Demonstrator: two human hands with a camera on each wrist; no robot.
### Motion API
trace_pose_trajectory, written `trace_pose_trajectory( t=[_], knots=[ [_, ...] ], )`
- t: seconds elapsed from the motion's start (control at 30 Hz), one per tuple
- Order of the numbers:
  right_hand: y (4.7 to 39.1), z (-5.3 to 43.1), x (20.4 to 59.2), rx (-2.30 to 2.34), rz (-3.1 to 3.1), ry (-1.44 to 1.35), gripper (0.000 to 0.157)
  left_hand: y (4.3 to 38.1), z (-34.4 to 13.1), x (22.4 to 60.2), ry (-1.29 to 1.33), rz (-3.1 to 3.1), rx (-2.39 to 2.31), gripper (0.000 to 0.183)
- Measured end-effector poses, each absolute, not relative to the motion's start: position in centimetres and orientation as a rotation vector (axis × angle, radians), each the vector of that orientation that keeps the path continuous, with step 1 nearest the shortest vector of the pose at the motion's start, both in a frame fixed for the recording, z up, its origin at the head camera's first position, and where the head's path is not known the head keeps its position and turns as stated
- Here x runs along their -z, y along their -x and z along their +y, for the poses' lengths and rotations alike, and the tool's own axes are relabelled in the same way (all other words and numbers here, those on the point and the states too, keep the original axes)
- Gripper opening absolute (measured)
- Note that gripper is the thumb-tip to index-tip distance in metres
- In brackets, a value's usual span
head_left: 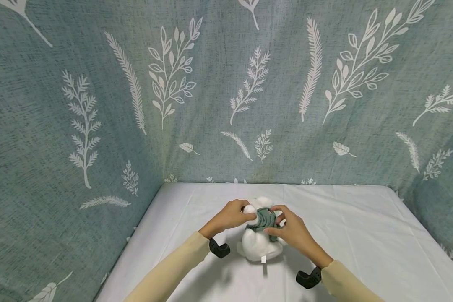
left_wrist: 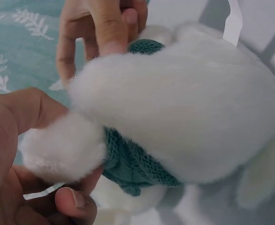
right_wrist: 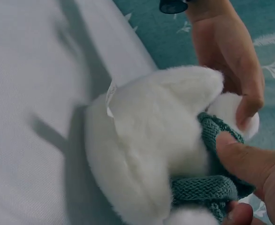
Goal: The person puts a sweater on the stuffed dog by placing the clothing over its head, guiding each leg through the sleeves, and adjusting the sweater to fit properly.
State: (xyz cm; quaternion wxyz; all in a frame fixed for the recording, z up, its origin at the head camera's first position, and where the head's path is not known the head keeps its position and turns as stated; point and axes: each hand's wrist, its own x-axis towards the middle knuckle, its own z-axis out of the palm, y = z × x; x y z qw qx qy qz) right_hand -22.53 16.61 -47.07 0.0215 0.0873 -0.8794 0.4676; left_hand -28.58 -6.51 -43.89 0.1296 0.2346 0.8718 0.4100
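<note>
A white plush toy (head_left: pixel 258 247) in a green knitted sweater (head_left: pixel 266 219) is on the white surface, between my hands. My left hand (head_left: pixel 235 213) grips one of its stubby white limbs (left_wrist: pixel 64 145), thumb on one side and fingers on the other. On the opposite side, my right hand (head_left: pixel 292 228) pinches the sweater's knit edge (right_wrist: pixel 205 188) with the thumb against the fabric. A narrow white tag (right_wrist: pixel 111 99) sticks out of the toy's fur. The toy's face is out of sight in all views.
The white-covered table (head_left: pixel 343 222) spreads around the toy. Blue-green cloth walls (head_left: pixel 211 105) with white leaf prints enclose it at the back and sides. Each wrist wears a black device, such as the left one (head_left: pixel 219 248).
</note>
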Motion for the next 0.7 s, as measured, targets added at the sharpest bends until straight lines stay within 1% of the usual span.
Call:
trace_pose_trajectory(
  t=[0.07, 0.17, 0.2, 0.27, 0.37, 0.47, 0.6, 0.7],
  knots=[
    [22.5, 16.5, 47.1, -1.392, -2.725, -0.315, 0.042, 28.6, -6.5, 43.8, -0.666, 2.537, -1.186, 0.015],
    [22.3, 16.4, 46.9, -1.322, -2.717, -0.412, 0.019, 28.6, -6.6, 43.7, -0.648, 2.543, -1.176, 0.018],
    [22.2, 16.4, 46.9, -1.316, -2.712, -0.456, 0.015, 28.6, -6.7, 43.7, -0.643, 2.543, -1.175, 0.019],
    [22.0, 16.2, 46.7, -1.303, -2.702, -0.553, 0.013, 28.7, -7.0, 43.7, -0.635, 2.536, -1.178, 0.021],
    [21.7, 15.8, 46.4, -1.287, -2.687, -0.697, 0.019, 28.9, -7.3, 43.7, -0.633, 2.524, -1.187, 0.022],
    [21.6, 15.3, 46.2, -1.252, -2.675, -0.799, 0.018, 29.1, -7.6, 43.8, -0.626, 2.516, -1.194, 0.021],
    [21.5, 15.0, 45.9, -1.247, -2.681, -0.850, 0.013, 29.2, -7.9, 43.8, -0.619, 2.513, -1.192, 0.020],
    [21.4, 15.3, 45.6, -1.319, -2.698, -0.783, 0.024, 29.2, -8.0, 43.9, -0.617, 2.519, -1.186, 0.028]
  ],
)
